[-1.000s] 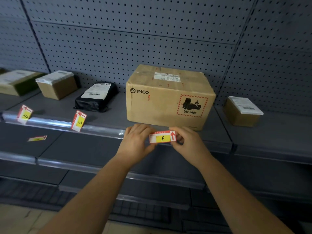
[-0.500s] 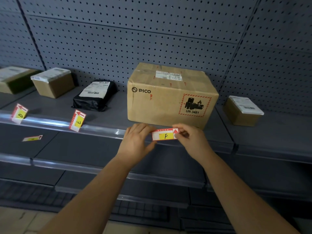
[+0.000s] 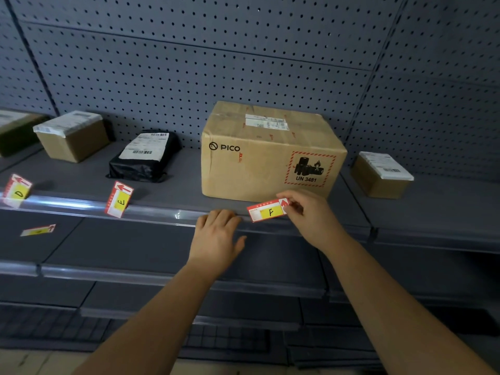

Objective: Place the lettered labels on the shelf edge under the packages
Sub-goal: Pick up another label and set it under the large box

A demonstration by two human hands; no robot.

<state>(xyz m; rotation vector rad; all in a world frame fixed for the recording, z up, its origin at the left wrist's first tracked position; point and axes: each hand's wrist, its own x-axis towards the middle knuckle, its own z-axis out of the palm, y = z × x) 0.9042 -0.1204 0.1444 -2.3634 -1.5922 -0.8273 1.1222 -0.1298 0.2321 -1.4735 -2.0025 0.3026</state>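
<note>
Right hand [image 3: 311, 217] held label F [image 3: 267, 211] by its right end. Thumb and forefinger pinched the corner with the red arrow, and the other fingers [image 3: 293, 195] were curled in behind. The label was nearly level, right end tipped slightly up, at the shelf edge [image 3: 162, 212], directly below the front face of the large PICO box [image 3: 270, 155]. Could not tell whether its lower edge was seated in the clear strip or only held against it.

Left hand [image 3: 216, 236] was apart from the label, just to its left, palm down. Its fingers [image 3: 219, 216] were straight and close together with the tips resting on the shelf edge, thumb stuck out to the right. It held nothing.

Along the same edge to the left, label E [image 3: 119, 199] stood tilted in the strip in front of the black parcel [image 3: 146, 155]. Label D [image 3: 17, 189] stood farther left, near the frame's border. Each had a yellow patch with a handwritten letter and a red arrow at the top. A small brown box [image 3: 71, 135] with a white slip on top sat on the shelf behind, between those two.

A loose label [image 3: 38, 230] lay flat on the lower shelf at left, its letter not legible.

A second small box [image 3: 381, 174] sat on the next shelf section, right of the PICO box and well apart from both hands. A grey pegboard wall [image 3: 243, 63] ran behind everything.
</note>
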